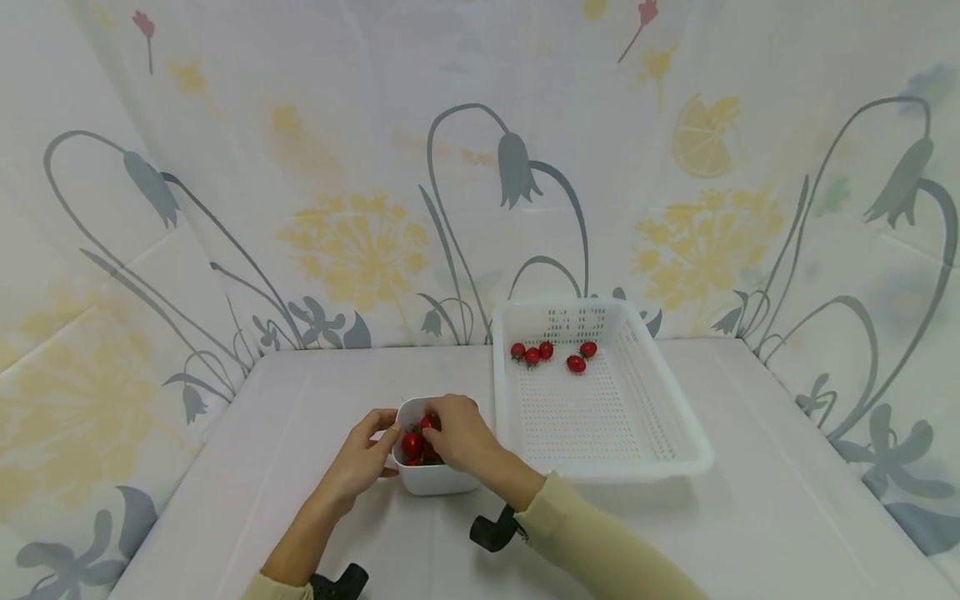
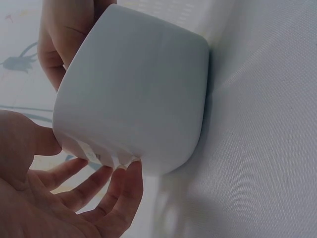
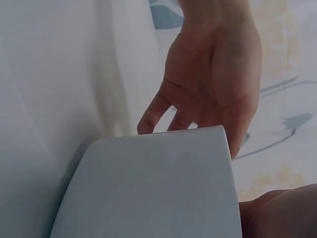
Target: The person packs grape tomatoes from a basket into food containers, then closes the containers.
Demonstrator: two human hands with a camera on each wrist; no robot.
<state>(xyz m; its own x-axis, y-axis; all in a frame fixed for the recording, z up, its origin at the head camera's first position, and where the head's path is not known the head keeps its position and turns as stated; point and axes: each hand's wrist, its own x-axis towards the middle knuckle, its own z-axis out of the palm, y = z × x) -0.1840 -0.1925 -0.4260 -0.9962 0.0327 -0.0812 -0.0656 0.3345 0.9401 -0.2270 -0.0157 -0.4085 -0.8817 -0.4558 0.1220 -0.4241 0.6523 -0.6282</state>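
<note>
A small white square container [image 1: 438, 479] stands on the table, with several red cherry tomatoes [image 1: 412, 443] inside. With thumb at the rim and fingertips against the outer side, my left hand [image 1: 358, 458] holds it; the left wrist view shows these fingers [image 2: 126, 193] on the smooth wall. My right hand [image 1: 465, 433] reaches over the opposite rim into the container. Between its thumb and index finger sits a cherry tomato [image 1: 427, 422], which it seems to pinch. The container wall [image 3: 148, 183] hides the right fingertips in the right wrist view.
A larger white perforated basket [image 1: 693, 446] stands right of the container, close to my right forearm. Several cherry tomatoes [image 1: 576, 364] lie toward its far end. Behind the white-covered table [image 1: 315, 379] hangs a flower-printed cloth [image 1: 480, 233].
</note>
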